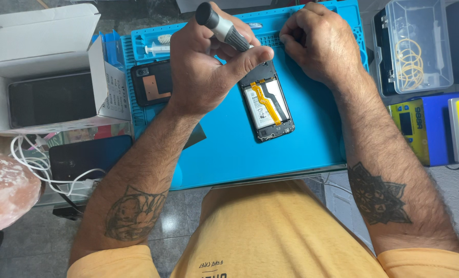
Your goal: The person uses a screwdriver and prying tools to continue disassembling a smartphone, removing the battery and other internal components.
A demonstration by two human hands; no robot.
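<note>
While the left hand [204, 67] is pinching a grey-handled screwdriver [223, 27] between thumb and forefinger, its tip is pointing down at the top edge of the opened phone [267, 105], which is lying back-side up near the middle of the blue work mat [312, 139] with its white battery and orange flex cable [264, 98] exposed. Fingers are clamped on the ribbed shaft, so keeping the driver upright and pressing lightly would seem the way to avoid slipping off a screw head. The right hand [319, 44] is curling its fingers together at the phone's upper corner, apparently steadying it; whether it is gripping anything small I cannot tell. Beside the phone, the removed back cover [149, 82] and a syringe [156, 49] are sitting on the mat. Farther out, an open white box [44, 56], a clear plastic case [420, 46] and a grey tiled floor [29, 247] are showing.
</note>
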